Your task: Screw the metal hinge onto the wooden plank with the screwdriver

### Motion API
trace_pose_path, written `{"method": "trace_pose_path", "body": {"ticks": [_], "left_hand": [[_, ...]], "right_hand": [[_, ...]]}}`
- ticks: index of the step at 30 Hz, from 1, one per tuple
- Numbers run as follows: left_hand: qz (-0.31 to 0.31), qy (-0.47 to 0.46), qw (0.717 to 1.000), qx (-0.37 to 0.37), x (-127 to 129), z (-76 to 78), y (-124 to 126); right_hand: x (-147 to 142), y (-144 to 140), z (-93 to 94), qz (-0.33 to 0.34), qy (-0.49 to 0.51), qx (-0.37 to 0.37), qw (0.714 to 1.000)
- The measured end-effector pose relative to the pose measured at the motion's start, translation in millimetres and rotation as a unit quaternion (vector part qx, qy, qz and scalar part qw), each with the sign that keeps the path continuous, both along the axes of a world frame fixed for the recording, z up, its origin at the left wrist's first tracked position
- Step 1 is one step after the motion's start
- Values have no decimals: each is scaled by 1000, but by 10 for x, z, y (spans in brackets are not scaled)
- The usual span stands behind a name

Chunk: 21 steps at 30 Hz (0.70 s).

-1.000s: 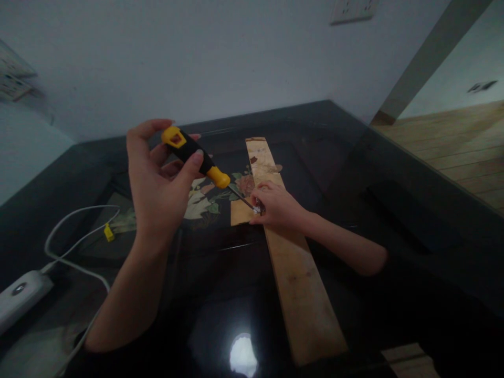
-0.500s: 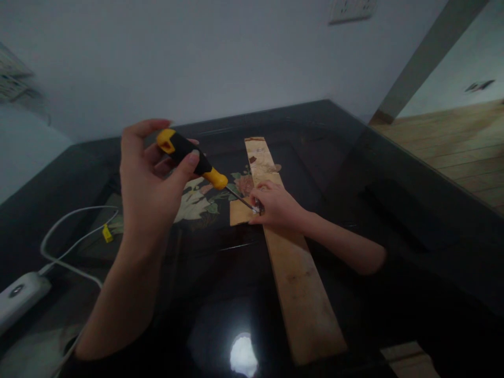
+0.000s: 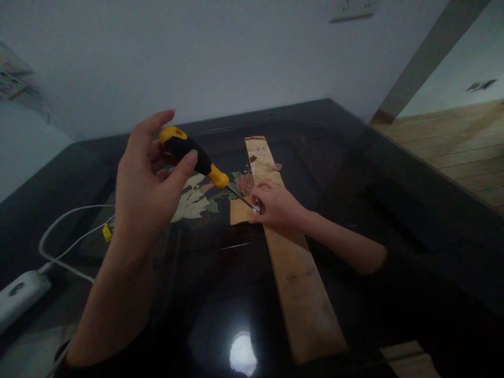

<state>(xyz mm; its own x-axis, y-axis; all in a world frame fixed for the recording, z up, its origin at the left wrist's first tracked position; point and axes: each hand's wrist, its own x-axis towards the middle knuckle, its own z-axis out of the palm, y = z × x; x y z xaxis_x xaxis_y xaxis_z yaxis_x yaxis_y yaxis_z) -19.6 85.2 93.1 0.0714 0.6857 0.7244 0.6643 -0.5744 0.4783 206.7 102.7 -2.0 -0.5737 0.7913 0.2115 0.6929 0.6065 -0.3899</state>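
Note:
A screwdriver point(image 3: 199, 158) with a black and yellow handle is held in my left hand point(image 3: 144, 184), thumb along the grip and index finger raised off its end. Its shaft slants down to the right, the tip reaching a small shiny metal piece point(image 3: 258, 207) whose exact kind I cannot make out. My right hand point(image 3: 281, 208) pinches that piece, fingertips closed around it, and partly covers it. Beneath lie a long wooden board point(image 3: 299, 286) and a short flat wood piece point(image 3: 239, 211) sticking out on its left side.
A dark glossy table point(image 3: 212, 283) with a flower print carries everything. On the left, a white power strip point(image 3: 23, 296) trails a white cable point(image 3: 59, 212) with a yellow tag. Another wood scrap point(image 3: 409, 359) lies at the lower right. A wall point(image 3: 205, 58) rises behind.
My left hand has turned the screwdriver handle about its axis, and the index finger has lifted a little. The right hand, board and small wood piece stay put.

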Motion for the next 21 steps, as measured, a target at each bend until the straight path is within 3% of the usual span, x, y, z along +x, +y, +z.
{"method": "trace_pose_path", "body": {"ticks": [4, 9, 14, 21], "left_hand": [[-45, -22, 998, -36, -11, -16, 17], [33, -15, 999, 24, 123, 13, -38], [-49, -59, 997, -28, 141, -2, -65], [28, 9, 999, 46, 152, 15, -77]], "right_hand": [[1, 3, -1, -1, 0, -2, 1000], [3, 7, -13, -4, 4, 3, 1000], [-8, 8, -5, 0, -1, 0, 1000], [-25, -4, 35, -9, -1, -17, 1000]]}}
